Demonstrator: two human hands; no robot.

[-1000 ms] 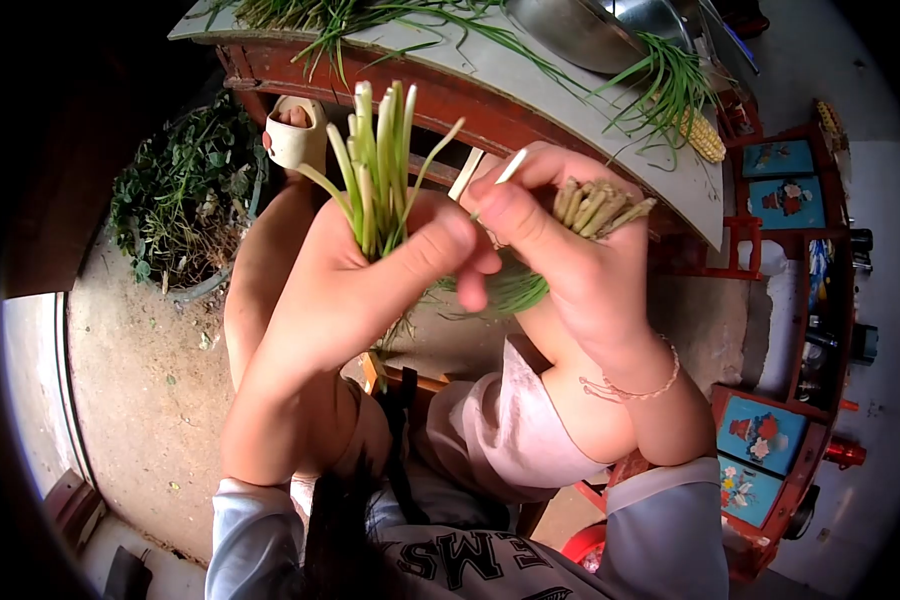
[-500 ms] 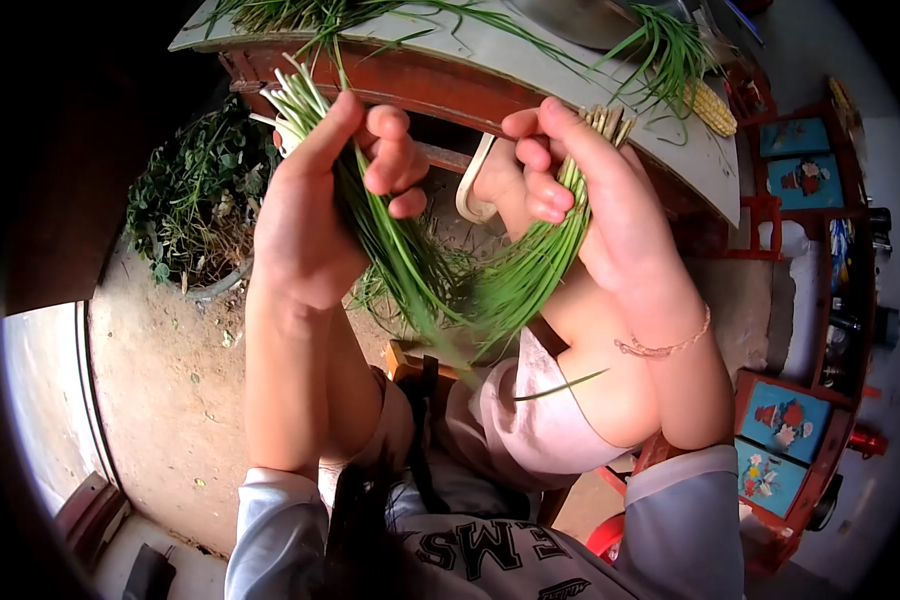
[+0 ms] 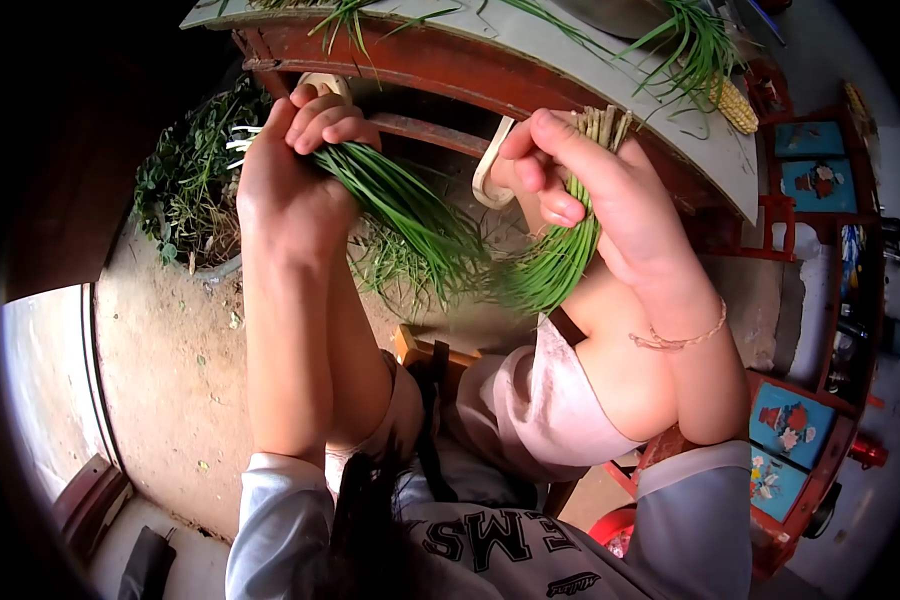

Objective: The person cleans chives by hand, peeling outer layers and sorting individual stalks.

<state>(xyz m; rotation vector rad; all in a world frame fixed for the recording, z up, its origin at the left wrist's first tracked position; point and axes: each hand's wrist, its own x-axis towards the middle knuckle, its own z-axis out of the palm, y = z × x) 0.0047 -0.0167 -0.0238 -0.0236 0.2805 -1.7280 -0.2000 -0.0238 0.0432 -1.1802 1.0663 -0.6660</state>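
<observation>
My left hand (image 3: 295,195) is closed around a bunch of garlic chives (image 3: 405,215). White stem ends stick out past the thumb side, and the green leaves slant down to the right. A second bunch of chives (image 3: 560,265) is held in my right hand (image 3: 615,195), its pale cut ends pointing up beside the thumb and its leaves curving down to the left. The leaf tips of both bunches come close together above my knees and are blurred there. Cut green bits (image 3: 400,265) lie on the floor beneath.
More chives (image 3: 685,45) and a corn cob (image 3: 735,105) lie on the white tabletop (image 3: 660,105), near a metal basin (image 3: 610,15). At left sits a tub of leafy greens (image 3: 195,190). A red cabinet with blue painted panels (image 3: 818,180) is at right.
My left hand has turned and its fingers have folded over its bunch, whose leaves now swing out toward the right. The stray leaf over my lap is gone. My right hand keeps its grip.
</observation>
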